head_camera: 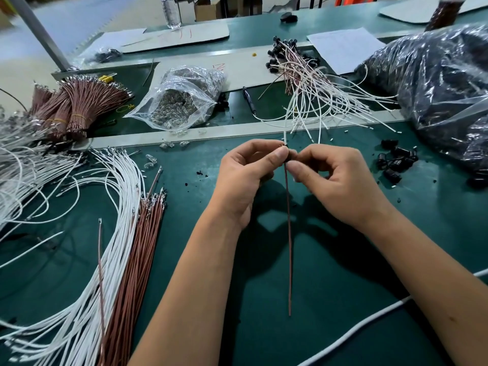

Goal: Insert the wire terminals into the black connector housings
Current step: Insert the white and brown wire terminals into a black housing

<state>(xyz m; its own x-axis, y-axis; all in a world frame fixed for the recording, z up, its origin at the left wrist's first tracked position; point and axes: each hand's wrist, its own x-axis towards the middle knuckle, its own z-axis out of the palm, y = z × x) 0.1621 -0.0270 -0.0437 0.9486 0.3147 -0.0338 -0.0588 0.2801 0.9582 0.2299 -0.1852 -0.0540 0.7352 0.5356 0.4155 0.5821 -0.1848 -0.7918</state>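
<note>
We see green work mat covering bench, our landmark. Beyond mat's far edge, pale metal rail crosses bench left to right; second rail further back. Behind those, white cardboard sheets lie flat. At mat's far left, slanted grey metal post rises from bench corner. Past bench's far edge, pale floor, brown cardboard box. Light even; we note soft shadows on mat.
</note>
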